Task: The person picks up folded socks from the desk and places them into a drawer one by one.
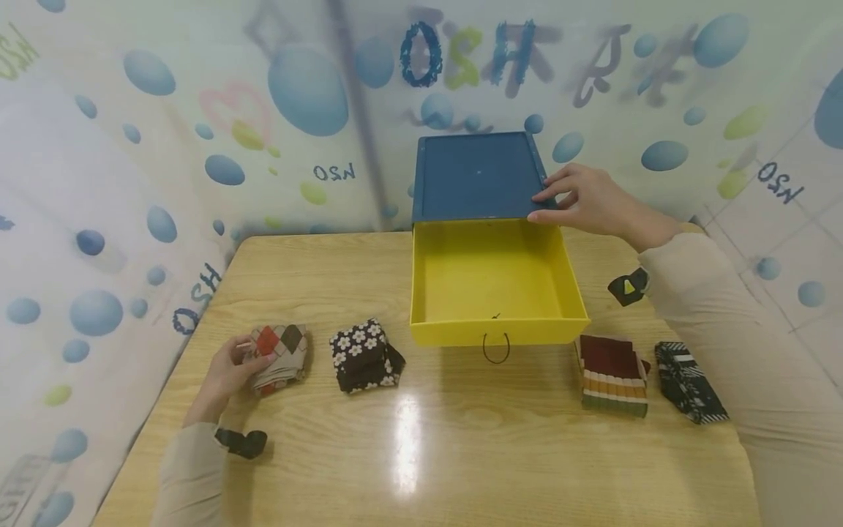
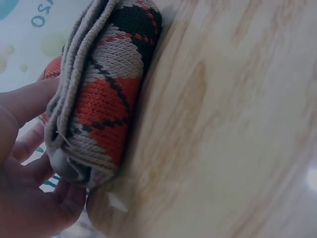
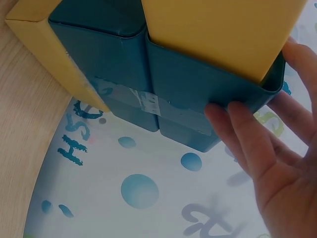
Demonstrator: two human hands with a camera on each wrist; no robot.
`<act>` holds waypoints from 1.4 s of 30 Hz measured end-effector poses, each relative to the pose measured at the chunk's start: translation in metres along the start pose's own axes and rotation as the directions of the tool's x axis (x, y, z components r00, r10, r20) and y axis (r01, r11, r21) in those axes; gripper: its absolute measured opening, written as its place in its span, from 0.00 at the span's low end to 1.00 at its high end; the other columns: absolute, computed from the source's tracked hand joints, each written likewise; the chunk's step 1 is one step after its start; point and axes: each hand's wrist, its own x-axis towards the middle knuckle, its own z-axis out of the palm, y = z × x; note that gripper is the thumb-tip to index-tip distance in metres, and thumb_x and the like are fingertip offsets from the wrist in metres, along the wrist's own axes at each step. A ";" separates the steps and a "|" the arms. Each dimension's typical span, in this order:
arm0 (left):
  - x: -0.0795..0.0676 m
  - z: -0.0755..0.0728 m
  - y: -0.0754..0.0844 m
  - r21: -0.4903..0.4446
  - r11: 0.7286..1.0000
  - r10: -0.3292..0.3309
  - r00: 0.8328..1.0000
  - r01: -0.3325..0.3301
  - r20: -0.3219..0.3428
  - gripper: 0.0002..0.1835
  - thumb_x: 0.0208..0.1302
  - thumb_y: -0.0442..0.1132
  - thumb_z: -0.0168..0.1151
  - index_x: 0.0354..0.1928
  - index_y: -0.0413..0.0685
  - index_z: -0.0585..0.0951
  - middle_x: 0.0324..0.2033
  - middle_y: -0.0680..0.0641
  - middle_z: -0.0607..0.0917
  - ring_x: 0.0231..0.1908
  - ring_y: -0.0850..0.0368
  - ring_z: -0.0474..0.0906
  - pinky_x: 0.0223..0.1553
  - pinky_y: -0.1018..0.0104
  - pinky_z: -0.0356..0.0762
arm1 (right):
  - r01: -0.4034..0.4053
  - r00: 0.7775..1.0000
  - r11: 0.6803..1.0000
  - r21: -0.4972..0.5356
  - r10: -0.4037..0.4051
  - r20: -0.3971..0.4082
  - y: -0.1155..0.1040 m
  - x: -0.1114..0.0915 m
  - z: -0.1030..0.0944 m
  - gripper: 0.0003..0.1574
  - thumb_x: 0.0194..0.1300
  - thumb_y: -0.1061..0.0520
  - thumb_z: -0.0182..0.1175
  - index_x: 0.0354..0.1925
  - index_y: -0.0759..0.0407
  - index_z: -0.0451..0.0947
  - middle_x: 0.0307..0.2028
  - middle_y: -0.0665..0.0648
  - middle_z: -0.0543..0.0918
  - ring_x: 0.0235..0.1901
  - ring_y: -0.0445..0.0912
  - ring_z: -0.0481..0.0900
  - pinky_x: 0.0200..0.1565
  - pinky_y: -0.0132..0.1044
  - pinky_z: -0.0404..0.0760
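My left hand point(image 1: 230, 369) pinches a folded pair of grey, red and dark argyle socks point(image 1: 285, 351) at the table's left; its knit pattern fills the middle of the left wrist view. Beside it lies a folded black pair of socks with white flowers point(image 1: 364, 356). My right hand point(image 1: 596, 201) rests on the right edge of a blue drawer box point(image 1: 477, 176), fingers loosely bent along the top and thumb near the front edge. A yellow drawer point(image 1: 497, 271) with a cord loop on its front is pulled out of the box, showing a bare inside.
Right of the drawer lie folded maroon and striped socks point(image 1: 612, 377) and black-and-white patterned socks point(image 1: 690, 382). A second blue section point(image 3: 104, 64) is joined to the first, with another yellow drawer point(image 3: 54, 54) beyond it. The wooden table point(image 1: 316, 454) meets a printed wall behind.
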 end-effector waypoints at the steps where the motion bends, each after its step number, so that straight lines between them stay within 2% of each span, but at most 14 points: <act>1: 0.000 0.000 0.000 0.001 1.000 0.005 1.000 -0.005 -0.003 0.40 0.56 0.48 0.61 0.61 0.32 0.52 0.58 0.28 0.58 0.58 0.36 0.55 0.56 0.50 0.58 | -0.002 1.000 1.000 0.003 0.002 0.001 0.000 0.000 0.000 0.27 0.56 0.47 0.61 0.48 0.65 0.76 0.53 0.66 0.65 0.39 0.58 0.78 0.43 0.50 0.74; 5: -0.002 0.001 0.003 0.005 0.998 0.061 0.998 -0.061 -0.018 0.37 0.57 0.45 0.61 0.59 0.32 0.55 0.56 0.30 0.61 0.55 0.38 0.59 0.49 0.65 0.66 | -0.008 1.000 1.000 0.000 0.008 0.004 0.001 0.000 0.001 0.27 0.56 0.47 0.61 0.48 0.64 0.76 0.54 0.65 0.65 0.39 0.58 0.78 0.44 0.50 0.74; 9: -0.004 0.004 0.008 0.019 0.992 0.126 0.988 -0.125 -0.086 0.31 0.55 0.41 0.63 0.56 0.35 0.61 0.49 0.40 0.68 0.44 0.61 0.67 0.36 0.81 0.68 | -0.010 1.000 1.000 -0.009 0.010 0.004 0.002 0.000 0.001 0.27 0.56 0.47 0.60 0.48 0.64 0.76 0.53 0.66 0.65 0.39 0.58 0.78 0.43 0.50 0.74; 12: -0.006 0.006 0.011 -0.037 0.992 0.114 0.985 -0.119 -0.126 0.27 0.53 0.41 0.65 0.53 0.42 0.66 0.45 0.49 0.70 0.38 0.72 0.66 0.35 0.81 0.69 | -0.002 1.000 1.000 -0.008 0.002 0.001 0.001 0.000 0.001 0.27 0.56 0.47 0.60 0.48 0.65 0.76 0.53 0.66 0.65 0.39 0.58 0.78 0.43 0.50 0.74; 13: -0.007 0.006 0.012 -0.064 0.992 0.101 0.986 -0.110 -0.134 0.25 0.53 0.41 0.65 0.52 0.45 0.67 0.44 0.51 0.70 0.38 0.73 0.66 0.35 0.81 0.70 | -0.001 1.000 1.000 -0.006 0.001 0.000 0.000 0.000 0.001 0.28 0.56 0.47 0.60 0.48 0.65 0.76 0.53 0.66 0.65 0.39 0.58 0.78 0.43 0.50 0.74; 16: -0.010 0.006 0.015 -0.130 0.989 0.057 0.987 -0.077 -0.150 0.23 0.52 0.42 0.66 0.50 0.56 0.69 0.45 0.54 0.69 0.40 0.73 0.66 0.36 0.81 0.70 | 0.002 1.000 1.000 0.004 -0.002 -0.001 -0.001 0.000 0.001 0.28 0.56 0.47 0.61 0.48 0.65 0.76 0.53 0.66 0.65 0.39 0.58 0.78 0.44 0.50 0.74; 20: -0.014 0.004 0.024 -0.231 0.971 0.021 0.985 -0.060 -0.171 0.22 0.52 0.41 0.66 0.47 0.64 0.69 0.51 0.51 0.66 0.38 0.71 0.68 0.34 0.79 0.71 | -0.001 1.000 1.000 0.014 0.001 0.000 -0.001 0.000 0.001 0.28 0.56 0.47 0.61 0.48 0.66 0.76 0.53 0.67 0.65 0.39 0.59 0.77 0.44 0.51 0.73; 22: -0.017 0.003 0.034 -0.290 0.954 0.023 0.984 -0.074 -0.176 0.22 0.52 0.39 0.65 0.47 0.65 0.69 0.50 0.51 0.66 0.37 0.71 0.69 0.32 0.78 0.73 | 0.000 1.000 1.000 0.016 0.000 -0.001 -0.001 0.000 0.001 0.27 0.56 0.47 0.61 0.48 0.66 0.76 0.53 0.67 0.65 0.39 0.59 0.77 0.44 0.51 0.73; 24: -0.020 0.003 0.046 -0.319 0.941 0.058 0.981 -0.115 -0.184 0.22 0.52 0.38 0.65 0.47 0.65 0.69 0.48 0.53 0.66 0.37 0.70 0.70 0.32 0.78 0.73 | 0.004 1.000 1.000 0.014 -0.004 -0.002 0.000 -0.001 0.001 0.27 0.56 0.48 0.61 0.48 0.66 0.76 0.53 0.67 0.65 0.39 0.59 0.77 0.44 0.51 0.73; 28: -0.027 0.006 0.077 -0.387 0.889 0.176 0.963 -0.244 -0.204 0.23 0.53 0.33 0.64 0.49 0.58 0.69 0.45 0.55 0.69 0.36 0.67 0.73 0.31 0.77 0.74 | 0.009 1.000 1.000 0.011 -0.009 -0.003 0.000 -0.001 0.000 0.27 0.56 0.48 0.61 0.48 0.66 0.77 0.53 0.67 0.66 0.39 0.59 0.78 0.44 0.51 0.73; 32: -0.032 0.010 0.107 -0.479 0.808 0.280 0.938 -0.345 -0.204 0.24 0.53 0.28 0.62 0.51 0.53 0.69 0.46 0.52 0.71 0.37 0.64 0.75 0.32 0.76 0.75 | 0.016 1.000 1.000 0.004 -0.016 -0.004 0.001 0.000 0.001 0.27 0.56 0.47 0.61 0.48 0.65 0.77 0.53 0.66 0.66 0.39 0.58 0.78 0.44 0.50 0.74; 37: -0.040 0.016 0.144 -0.572 0.725 0.378 0.916 -0.385 -0.137 0.23 0.55 0.25 0.58 0.52 0.50 0.68 0.51 0.50 0.67 0.41 0.62 0.75 0.38 0.74 0.75 | 0.018 1.000 1.000 0.013 -0.018 -0.007 0.001 0.000 0.001 0.27 0.56 0.47 0.60 0.48 0.65 0.77 0.53 0.66 0.66 0.39 0.59 0.78 0.44 0.51 0.74; 40: -0.044 0.021 0.169 -0.618 0.678 0.443 0.892 -0.397 -0.088 0.23 0.56 0.23 0.55 0.53 0.49 0.68 0.52 0.48 0.66 0.44 0.60 0.73 0.41 0.72 0.74 | 0.015 1.000 0.999 0.029 -0.015 -0.011 0.001 -0.001 0.002 0.27 0.56 0.47 0.61 0.48 0.65 0.77 0.53 0.66 0.66 0.39 0.59 0.77 0.44 0.51 0.74; 42: -0.047 0.024 0.186 -0.637 0.658 0.478 0.876 -0.402 -0.059 0.23 0.56 0.22 0.53 0.53 0.48 0.68 0.52 0.47 0.66 0.44 0.58 0.73 0.42 0.71 0.74 | 0.013 1.000 0.999 0.032 -0.012 -0.014 0.001 -0.001 0.002 0.27 0.56 0.47 0.61 0.48 0.65 0.77 0.53 0.66 0.66 0.39 0.59 0.78 0.43 0.51 0.74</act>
